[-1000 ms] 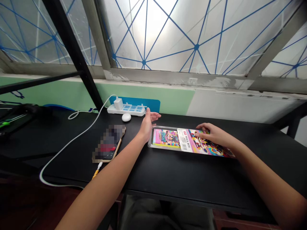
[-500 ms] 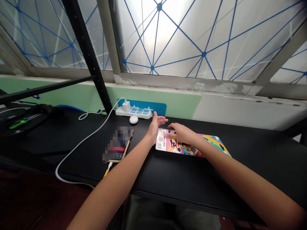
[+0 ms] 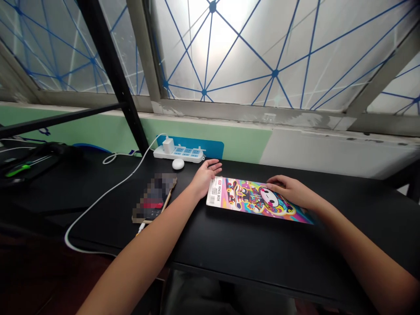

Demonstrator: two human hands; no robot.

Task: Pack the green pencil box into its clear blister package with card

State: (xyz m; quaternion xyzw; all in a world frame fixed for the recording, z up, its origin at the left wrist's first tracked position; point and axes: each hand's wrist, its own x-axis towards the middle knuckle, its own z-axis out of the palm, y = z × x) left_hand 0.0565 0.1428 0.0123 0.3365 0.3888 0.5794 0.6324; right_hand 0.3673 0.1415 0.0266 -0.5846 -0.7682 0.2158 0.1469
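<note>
A flat, colourful pencil box (image 3: 244, 197) lies on the black table, with a cartoon figure on its face and a white label at its left end. Against its upper left corner rests my left hand (image 3: 204, 176), palm turned inward, fingers stretched out and holding nothing. My right hand (image 3: 293, 190) lies on the right half of the box near its upper edge, fingers extended and the thumb on the printed face. It covers part of that end, so the far right corner is partly hidden.
A phone (image 3: 154, 199), blurred in the picture, lies left of my left forearm with a cable plugged in. Behind it are a white rounded case (image 3: 178, 164) and a power strip (image 3: 179, 153) with a charger. A black metal post (image 3: 113, 74) rises at the left.
My right hand has slid rightward along the pencil box, uncovering the cartoon figure. My left hand stays at the left end, its thumb now nearer the corner. The view has shifted slightly.
</note>
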